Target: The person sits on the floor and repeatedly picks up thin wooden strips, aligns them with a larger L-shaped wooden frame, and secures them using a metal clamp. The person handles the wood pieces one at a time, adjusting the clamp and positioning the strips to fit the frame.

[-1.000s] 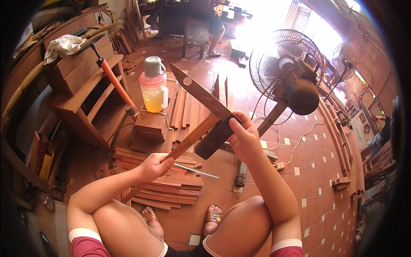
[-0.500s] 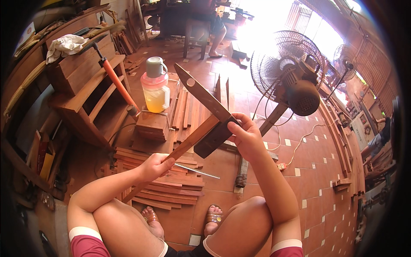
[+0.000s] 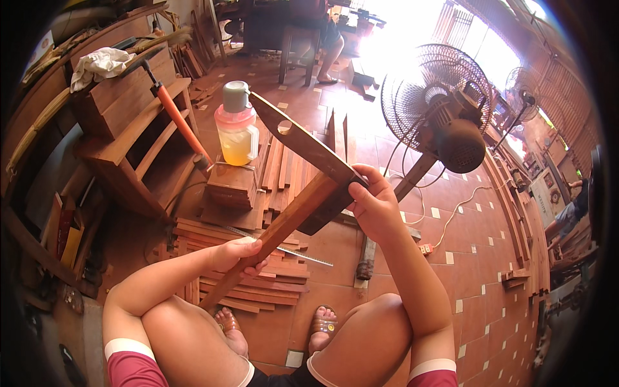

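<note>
My left hand is closed around a long reddish-brown wooden strip, which slants from beside my left foot up to the right. My right hand grips a try square at its corner, thumb on the near side. The square's blade, with a round hole near its far end, points up and left across the strip's upper end. Its dark stock lies along the strip's right side, partly hidden by it. Below, a steel ruler rests on a pile of wooden strips, its middle hidden by the held strip.
A jug of yellow drink with a grey cup on top stands on a wooden block. A pedestal fan stands to the right, near a power cord. An orange-handled tool leans by a wooden cabinet at left.
The strip and square have been turned together, showing more of the strip's broad face. The blade's far end has shifted left and slightly up. Fingers of my left hand now show beneath the strip.
</note>
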{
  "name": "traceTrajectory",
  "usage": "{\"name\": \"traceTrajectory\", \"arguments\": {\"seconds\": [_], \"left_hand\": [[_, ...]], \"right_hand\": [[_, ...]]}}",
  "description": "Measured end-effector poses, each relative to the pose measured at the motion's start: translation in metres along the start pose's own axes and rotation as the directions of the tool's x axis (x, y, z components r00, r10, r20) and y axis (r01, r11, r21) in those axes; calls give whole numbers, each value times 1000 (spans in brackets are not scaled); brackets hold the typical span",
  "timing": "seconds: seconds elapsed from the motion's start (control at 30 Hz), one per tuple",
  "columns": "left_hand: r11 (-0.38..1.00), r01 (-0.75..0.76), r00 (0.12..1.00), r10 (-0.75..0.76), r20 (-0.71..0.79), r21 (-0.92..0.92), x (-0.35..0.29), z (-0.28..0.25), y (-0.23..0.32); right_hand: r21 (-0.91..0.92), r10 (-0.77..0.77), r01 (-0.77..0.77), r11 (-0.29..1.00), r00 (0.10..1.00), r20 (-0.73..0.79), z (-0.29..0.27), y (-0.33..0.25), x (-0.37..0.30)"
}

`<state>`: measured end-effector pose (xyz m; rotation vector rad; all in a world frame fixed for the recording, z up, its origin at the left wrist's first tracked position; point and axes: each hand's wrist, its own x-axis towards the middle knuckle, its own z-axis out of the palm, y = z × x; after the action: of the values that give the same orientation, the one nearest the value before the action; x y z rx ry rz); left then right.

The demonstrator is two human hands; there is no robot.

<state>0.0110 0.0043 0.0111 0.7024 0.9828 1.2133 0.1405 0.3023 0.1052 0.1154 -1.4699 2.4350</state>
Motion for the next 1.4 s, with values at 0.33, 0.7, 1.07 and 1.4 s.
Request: {"name": "traceTrajectory", "arguments": {"seconds": [0.33, 0.7, 1.07, 1.4], "left_hand": [[996, 10, 1000, -10, 3, -87, 0, 6, 2], [998, 19, 999, -17, 34, -67, 1, -7, -7], [996, 23, 999, -20, -30, 87, 0, -3, -1], [989, 32, 999, -26, -44, 144, 2, 0, 2]], "right_hand": [[-22, 6, -7, 1000, 999, -35, 6, 0, 0], [-33, 53, -52, 998, 998, 24, -3, 0, -1], [-197, 93, -103, 975, 994, -57, 11, -2, -4], [-246, 105, -121, 962, 991, -78, 3, 0, -2]]}}
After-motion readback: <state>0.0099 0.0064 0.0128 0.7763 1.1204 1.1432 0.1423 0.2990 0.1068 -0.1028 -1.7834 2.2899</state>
